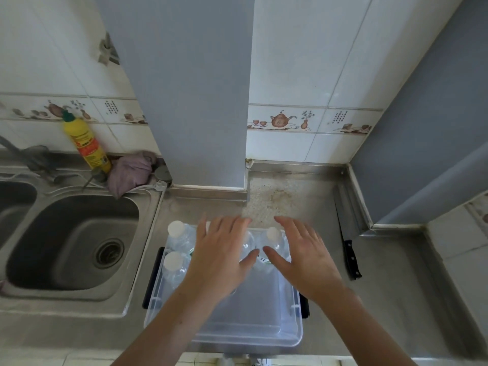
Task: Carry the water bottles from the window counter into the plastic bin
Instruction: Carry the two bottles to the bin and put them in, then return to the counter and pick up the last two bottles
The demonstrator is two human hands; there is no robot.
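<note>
At the far left a stainless steel sink [71,241] is sunk into the counter, its basin running almost to the front edge, with a round drain [109,252] near its right side. Behind it, against the tiled wall, a yellow squeeze bottle [88,143] with a green cap leans to the left, and just beside it lies a crumpled mauve cloth [130,173] on the sink's back rim.

Right of the sink, close to its raised lip, stands the clear plastic bin [287,336], with black handles at its two short sides. Its near wall lies close to the counter's front edge. Three water bottles with white caps show upright in the bin's far half: one in the far left corner [176,229], one just in front of it [173,261] along the left wall, and one toward the far right [272,233]. The near half of the bin shows bare floor.

The left hand [221,257] hovers palm-down over the bin's middle, fingers straight and spread, holding nothing. The right hand [303,257] hovers beside it over the bin's right part, likewise flat and spread with nothing in it; the two thumbs nearly meet. Whether either touches a bottle beneath cannot be told.

Beyond the bin a grey pillar comes down to the steel counter [390,281], and a stained patch lies past the fingertips. To the right a black-handled kitchen knife [350,257] lies on the counter with bare steel around it, well apart from the bin, its blade pointing toward the wall corner.
</note>
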